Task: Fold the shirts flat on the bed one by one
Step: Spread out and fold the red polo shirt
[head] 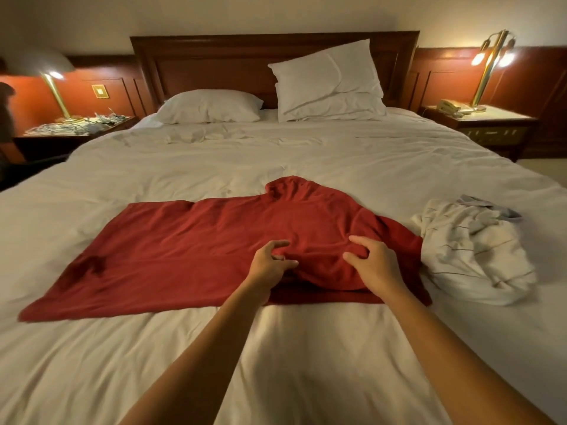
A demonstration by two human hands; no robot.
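Red shirt (196, 250) spread across the middle of the bed (306, 357), lying sideways: hem end flat toward the left edge, collar end bunched up toward the right. One sleeve or shoulder part raised in a hump on the far side, pointing toward the headboard (245, 62). Near edge of the shirt running roughly parallel to the foot edge, with a folded layer doubled over at its right part.

Left hand (271, 265) resting on the shirt near its middle, fingers (276, 245) curled and pinching a small ridge of the red cloth. Right hand (372, 265) just beside it, on the bunched right part, fingers (357, 240) spread apart and bent, pressing down on the cloth; whether any fold is actually gripped, impossible to tell. Both forearms reaching in from the foot edge.

White striped shirt (472, 250) crumpled in a heap near the right edge of the bed, touching or just beside the red shirt's right end. Bit of grey cloth (491, 207) on the far side of that heap.

Two pillows (211, 105) at the head end, the right one propped against the headboard. Lit lamps (491, 62) on nightstands at both sides.
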